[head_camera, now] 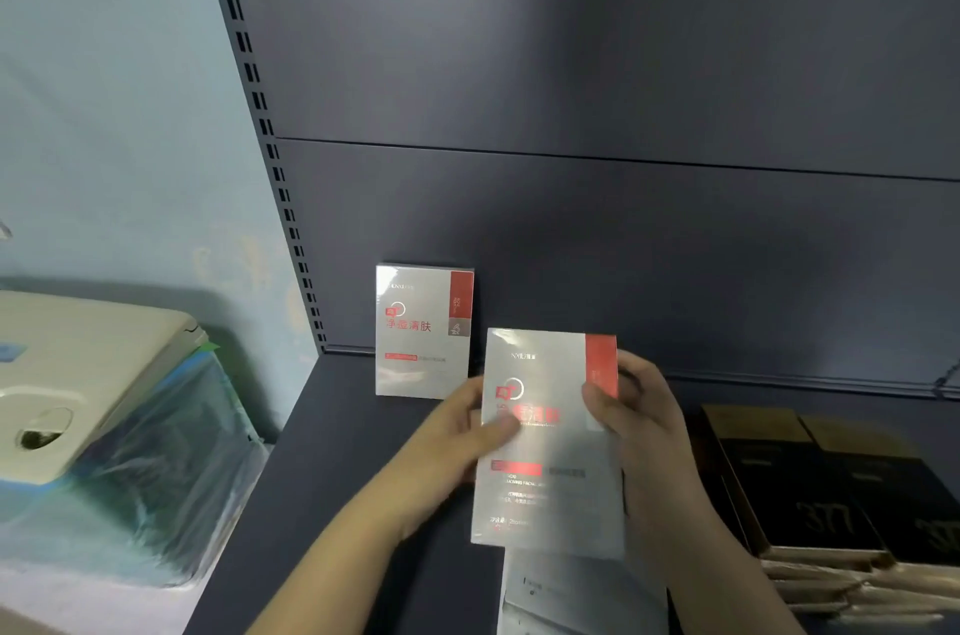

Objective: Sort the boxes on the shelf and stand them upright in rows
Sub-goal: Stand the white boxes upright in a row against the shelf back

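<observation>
A silver box with red print [545, 484] is lifted upright above the dark shelf [343, 452]. My left hand [462, 432] grips its left edge, thumb on the front. My right hand [631, 419] grips its right edge near the red corner. A matching silver box [422, 330] stands upright against the shelf's back panel, behind and to the left. Another silver box [576, 593] lies flat on the shelf under the held one.
Black and gold boxes [810, 484] lie flat in stacks at the right of the shelf. Left of the shelf's slotted upright [270, 135], a cream appliance [78, 374] sits on a plastic-wrapped bundle [156, 494]. Bare shelf lies front left.
</observation>
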